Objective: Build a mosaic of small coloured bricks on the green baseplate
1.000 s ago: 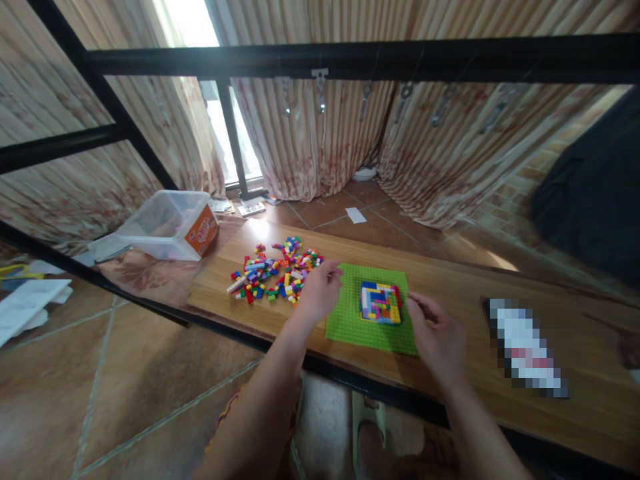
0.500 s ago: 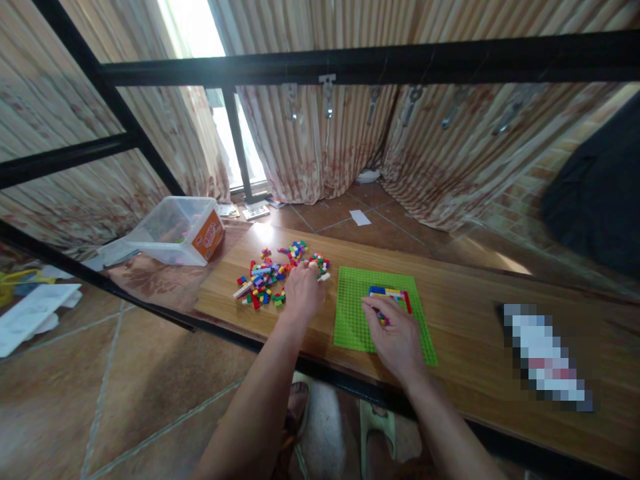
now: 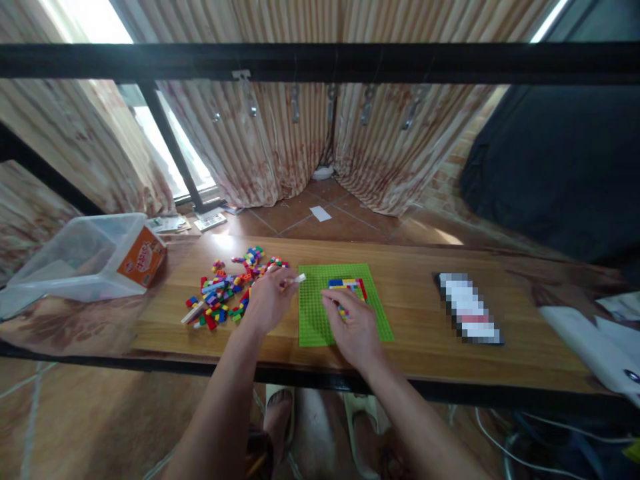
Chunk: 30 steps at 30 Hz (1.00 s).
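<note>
Shifted rightward since half a second ago: the left hand, which now hangs between the loose bricks and the green plate rather than over the loose bricks; the right hand keeps its place above the patterned brick block. The white brick juts from the left fingertips, just over the left edge of the plate. Small and apparently plastic, it should prove light, stiff and hard to break, though smooth enough to slip; its opposite side walls offer the best hold, leaving top and underside free. The left hand is nearly closed, thumb and forefinger pinching the white brick. The right hand is loosely curled, thumb and forefinger close together over the block and hiding its near part; from where I stand, I cannot tell whether it holds or touches anything. The plate lies flat on the wooden table, the loose bricks to its left and a blurred-out flat object to its right.
</note>
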Motion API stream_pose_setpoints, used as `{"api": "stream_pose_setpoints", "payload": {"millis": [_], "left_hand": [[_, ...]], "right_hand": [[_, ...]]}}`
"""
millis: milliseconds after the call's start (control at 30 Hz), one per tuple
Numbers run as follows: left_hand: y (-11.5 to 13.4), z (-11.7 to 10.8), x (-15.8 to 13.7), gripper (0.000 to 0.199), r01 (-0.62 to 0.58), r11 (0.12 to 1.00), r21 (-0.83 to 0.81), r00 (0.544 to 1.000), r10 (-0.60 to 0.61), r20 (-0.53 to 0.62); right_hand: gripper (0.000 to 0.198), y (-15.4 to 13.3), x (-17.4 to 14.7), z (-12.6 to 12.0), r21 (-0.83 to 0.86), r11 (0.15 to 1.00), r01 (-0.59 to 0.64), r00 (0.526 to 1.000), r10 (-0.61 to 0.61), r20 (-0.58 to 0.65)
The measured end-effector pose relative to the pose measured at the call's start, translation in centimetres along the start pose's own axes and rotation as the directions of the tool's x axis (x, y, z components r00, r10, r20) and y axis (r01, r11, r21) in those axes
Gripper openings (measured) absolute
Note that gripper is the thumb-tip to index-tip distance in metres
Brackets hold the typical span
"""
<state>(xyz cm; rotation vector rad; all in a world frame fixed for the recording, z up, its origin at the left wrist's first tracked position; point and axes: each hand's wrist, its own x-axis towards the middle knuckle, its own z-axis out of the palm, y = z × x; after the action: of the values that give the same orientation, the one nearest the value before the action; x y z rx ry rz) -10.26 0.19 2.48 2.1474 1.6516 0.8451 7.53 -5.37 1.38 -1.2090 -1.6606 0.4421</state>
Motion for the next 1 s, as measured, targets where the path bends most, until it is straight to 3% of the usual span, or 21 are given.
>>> {"api": "stream_pose_setpoints", "payload": {"millis": [100,233,467,633,733,800,900,1000], "left_hand": [[1.6,0.6,-0.6,0.016,-0.123,0.979,-0.160,0.989,0.135,0.066],[3.5,1.4,-1.2,0.017,-0.159,0.968,-0.195,0.972,0.189,0.143],[4.9,1.6,-1.7,0.017,-0.116,0.985,-0.127,0.952,0.147,0.270],[5.0,1.5,-2.1,0.018,-0.144,0.975,-0.170,0.945,0.186,0.267],[4.2,1.1,-2.2,0.021,-0.158,0.973,-0.168,0.947,0.198,0.254],[3.1,0.5,-2.1,0.023,-0.117,0.986,-0.120,0.960,0.143,0.239],[0.6,-0.8,-1.9,0.032,0.078,0.997,0.016,0.987,-0.079,0.143],[-2.1,-2.3,-1.8,0.034,0.308,0.928,0.209,0.949,-0.315,-0.001]], "right_hand": [[0.025,1.1,0.5,-1.7,0.081,0.980,-0.180,0.977,0.187,-0.101],[0.034,2.4,0.6,-3.5,0.133,0.940,-0.313,0.941,0.327,-0.093],[0.036,3.0,-0.1,-3.6,0.052,0.961,-0.272,0.962,0.272,0.012],[0.029,2.8,-0.2,-2.8,0.002,0.982,-0.188,0.967,0.185,0.174],[0.026,2.4,-0.4,-2.1,-0.016,0.984,-0.177,0.966,0.177,0.186],[0.024,2.0,-0.6,-1.5,-0.045,0.989,-0.143,0.973,0.149,0.176],[0.023,1.2,-0.9,-0.1,-0.113,0.993,-0.043,0.983,0.062,0.170],[0.025,0.6,-1.1,1.6,-0.201,0.979,0.043,0.984,-0.007,0.177]]}}
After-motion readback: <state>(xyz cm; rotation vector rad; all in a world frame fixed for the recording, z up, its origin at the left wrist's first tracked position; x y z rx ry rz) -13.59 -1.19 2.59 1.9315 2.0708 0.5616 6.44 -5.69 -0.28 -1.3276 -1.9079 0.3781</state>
